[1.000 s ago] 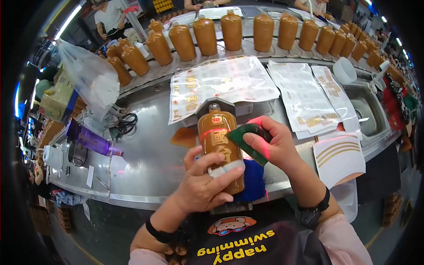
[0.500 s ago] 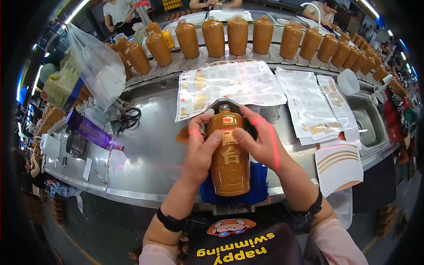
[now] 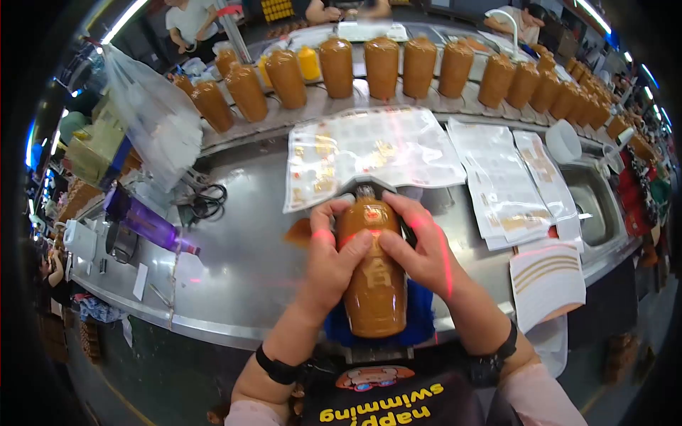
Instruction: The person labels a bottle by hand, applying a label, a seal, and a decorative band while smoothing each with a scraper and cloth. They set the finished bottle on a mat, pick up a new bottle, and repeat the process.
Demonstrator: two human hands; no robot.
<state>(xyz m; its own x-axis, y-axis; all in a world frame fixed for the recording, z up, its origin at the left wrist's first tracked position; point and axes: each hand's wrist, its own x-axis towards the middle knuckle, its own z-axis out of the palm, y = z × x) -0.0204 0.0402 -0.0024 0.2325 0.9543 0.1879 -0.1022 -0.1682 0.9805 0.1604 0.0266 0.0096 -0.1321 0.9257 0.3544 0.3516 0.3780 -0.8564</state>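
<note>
A glossy brown bottle lies tilted in front of me, neck away, on a blue cloth at the bench's near edge. It bears a red-and-gold emblem and gold characters, blurred now. My left hand wraps the bottle's left side, and my right hand wraps its right side. Both thumbs lie on the front over the upper character, tips almost meeting. Behind the neck is a dark angled support. Red laser lines cross my hands and the bottle.
Transfer sheets with gold print lie behind the bottle, with more sheets to the right. A row of brown bottles stands on a conveyor. Scissors and a purple drinking bottle are at left, a sink at right.
My thumbs have moved inward over the upper character. The conveyor bottles have shifted along, uncovering more of a yellow bottle. The view has tilted, so the bench appears slightly lower.
</note>
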